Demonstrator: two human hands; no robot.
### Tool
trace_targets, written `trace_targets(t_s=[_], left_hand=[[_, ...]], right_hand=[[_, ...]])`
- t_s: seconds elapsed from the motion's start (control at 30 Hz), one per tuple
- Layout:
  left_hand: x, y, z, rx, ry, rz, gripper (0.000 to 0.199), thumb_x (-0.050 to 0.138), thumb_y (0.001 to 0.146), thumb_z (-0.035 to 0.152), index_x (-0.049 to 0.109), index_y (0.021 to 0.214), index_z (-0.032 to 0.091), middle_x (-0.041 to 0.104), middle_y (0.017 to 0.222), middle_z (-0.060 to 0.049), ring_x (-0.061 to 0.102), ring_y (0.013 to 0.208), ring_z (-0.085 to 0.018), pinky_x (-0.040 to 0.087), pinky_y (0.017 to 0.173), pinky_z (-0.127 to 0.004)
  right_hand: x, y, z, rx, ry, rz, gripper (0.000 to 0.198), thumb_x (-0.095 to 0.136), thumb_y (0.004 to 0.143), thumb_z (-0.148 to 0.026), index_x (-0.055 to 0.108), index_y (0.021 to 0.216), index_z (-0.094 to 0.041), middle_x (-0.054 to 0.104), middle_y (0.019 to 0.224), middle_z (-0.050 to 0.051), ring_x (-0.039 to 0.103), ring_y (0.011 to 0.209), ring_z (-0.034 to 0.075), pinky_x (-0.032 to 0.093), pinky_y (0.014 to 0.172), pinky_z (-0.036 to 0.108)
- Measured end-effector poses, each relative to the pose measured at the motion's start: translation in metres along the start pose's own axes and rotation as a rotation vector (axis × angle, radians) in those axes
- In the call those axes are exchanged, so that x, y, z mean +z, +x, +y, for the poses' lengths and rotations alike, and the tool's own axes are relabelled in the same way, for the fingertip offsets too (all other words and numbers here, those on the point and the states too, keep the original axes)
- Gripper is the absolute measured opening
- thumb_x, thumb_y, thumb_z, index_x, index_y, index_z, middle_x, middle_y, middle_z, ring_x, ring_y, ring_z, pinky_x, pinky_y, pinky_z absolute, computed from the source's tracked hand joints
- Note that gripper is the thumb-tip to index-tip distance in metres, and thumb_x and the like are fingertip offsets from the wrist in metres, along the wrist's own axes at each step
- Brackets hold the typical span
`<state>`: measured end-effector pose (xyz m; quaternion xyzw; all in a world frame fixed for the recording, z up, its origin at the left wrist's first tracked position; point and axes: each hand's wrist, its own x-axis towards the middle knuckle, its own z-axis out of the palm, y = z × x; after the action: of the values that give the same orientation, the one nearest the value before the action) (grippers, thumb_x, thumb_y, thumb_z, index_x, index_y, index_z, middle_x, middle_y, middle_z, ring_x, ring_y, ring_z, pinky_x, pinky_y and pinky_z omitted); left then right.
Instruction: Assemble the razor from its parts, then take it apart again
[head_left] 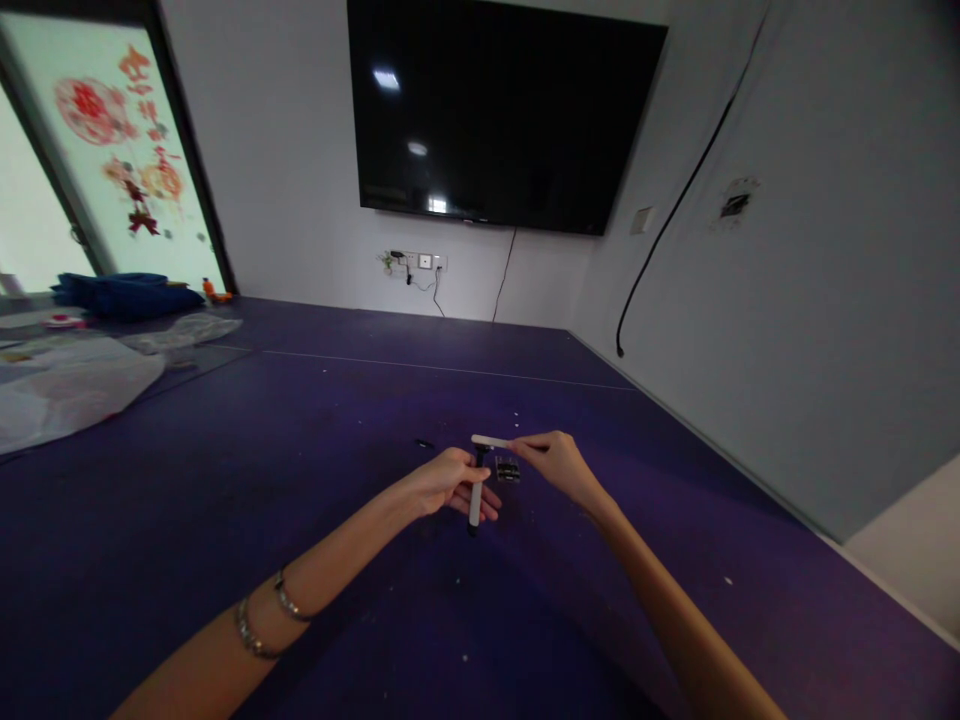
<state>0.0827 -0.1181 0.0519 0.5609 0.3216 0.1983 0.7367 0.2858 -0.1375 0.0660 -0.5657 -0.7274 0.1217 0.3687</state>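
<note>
My left hand (454, 482) is closed around the handle of a razor (475, 503), pale grey with black ends, which stands nearly upright with its dark head at the top. Between the thumb and fingers of my right hand (556, 462) is a thin, pale flat stick (491, 441). The stick lies level across the top of the razor's head; whether the two touch I cannot tell. Just right of the razor, a small clear case (508, 469) with black pieces inside rests on the purple surface. A small black object (424, 443) lies behind my left hand.
The purple surface (315, 580) carries a few white specks. Clear plastic sheeting (82, 385) and dark blue cloth (127, 295) lie at the far left. A black cable (675, 210) hangs down the right wall. A television (502, 110) is mounted on the back wall.
</note>
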Motion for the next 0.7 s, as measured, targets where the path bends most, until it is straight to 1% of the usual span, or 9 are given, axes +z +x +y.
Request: trace_targets(t_s=[0.1, 0.17, 0.27, 0.37, 0.47, 0.57, 0.7], left_hand=[[-0.0011, 0.0004, -0.0004, -0.002, -0.002, 0.010, 0.019, 0.055, 0.078, 0.025, 0.045, 0.089, 0.012, 0.069, 0.075, -0.015, 0.067, 0.065, -0.025, 0.050, 0.059, -0.038], [-0.0014, 0.0001, 0.0001, -0.005, 0.001, 0.022, 0.020, 0.055, 0.078, 0.024, 0.045, 0.090, 0.012, 0.069, 0.076, -0.016, 0.067, 0.065, -0.025, 0.050, 0.060, -0.039], [-0.0008, -0.0010, 0.0015, 0.006, -0.003, 0.022, 0.020, 0.056, 0.077, 0.025, 0.045, 0.088, 0.012, 0.069, 0.076, -0.015, 0.067, 0.065, -0.025, 0.050, 0.060, -0.039], [0.0009, -0.0024, 0.0032, 0.005, -0.015, 0.032, 0.020, 0.057, 0.076, 0.024, 0.044, 0.087, 0.013, 0.069, 0.074, -0.014, 0.067, 0.064, -0.025, 0.050, 0.059, -0.038], [0.0021, -0.0031, 0.0044, -0.007, -0.029, 0.058, 0.018, 0.055, 0.077, 0.022, 0.043, 0.087, 0.013, 0.069, 0.074, -0.015, 0.067, 0.063, -0.025, 0.050, 0.059, -0.039], [0.0016, -0.0031, 0.0041, 0.017, -0.056, 0.049, 0.018, 0.055, 0.077, 0.022, 0.042, 0.085, 0.014, 0.069, 0.074, -0.015, 0.067, 0.063, -0.025, 0.049, 0.060, -0.038], [0.0011, -0.0031, 0.0036, 0.025, -0.074, 0.038, 0.021, 0.058, 0.075, 0.024, 0.042, 0.083, 0.015, 0.069, 0.072, -0.015, 0.067, 0.063, -0.025, 0.049, 0.059, -0.037]], right_hand=[[-0.0003, 0.0008, 0.0007, 0.017, -0.022, 0.034, 0.031, 0.054, 0.077, -0.045, 0.073, 0.086, -0.022, 0.072, 0.080, 0.005, 0.064, 0.069, 0.020, 0.043, 0.059, 0.027], [-0.0007, 0.0014, 0.0013, 0.018, -0.005, 0.016, 0.031, 0.054, 0.077, -0.044, 0.074, 0.085, -0.022, 0.072, 0.079, 0.004, 0.063, 0.067, 0.019, 0.042, 0.057, 0.026], [-0.0014, 0.0019, 0.0032, 0.027, 0.015, -0.029, 0.032, 0.053, 0.077, -0.043, 0.074, 0.084, -0.020, 0.071, 0.070, 0.003, 0.060, 0.061, 0.016, 0.039, 0.052, 0.023], [-0.0027, 0.0019, 0.0056, 0.048, -0.009, 0.003, 0.034, 0.054, 0.076, -0.044, 0.074, 0.084, -0.018, 0.069, 0.063, 0.003, 0.057, 0.057, 0.014, 0.037, 0.051, 0.023], [-0.0041, 0.0018, 0.0074, 0.036, 0.032, -0.011, 0.034, 0.054, 0.076, -0.044, 0.074, 0.084, -0.018, 0.069, 0.067, 0.003, 0.057, 0.058, 0.014, 0.038, 0.053, 0.023], [-0.0046, 0.0019, 0.0090, 0.032, 0.072, -0.049, 0.034, 0.054, 0.076, -0.045, 0.074, 0.083, -0.019, 0.070, 0.069, 0.003, 0.056, 0.058, 0.014, 0.038, 0.053, 0.023], [-0.0056, 0.0017, 0.0097, 0.054, 0.035, -0.004, 0.038, 0.053, 0.075, -0.048, 0.074, 0.082, -0.017, 0.067, 0.062, 0.001, 0.055, 0.055, 0.014, 0.036, 0.049, 0.023]])
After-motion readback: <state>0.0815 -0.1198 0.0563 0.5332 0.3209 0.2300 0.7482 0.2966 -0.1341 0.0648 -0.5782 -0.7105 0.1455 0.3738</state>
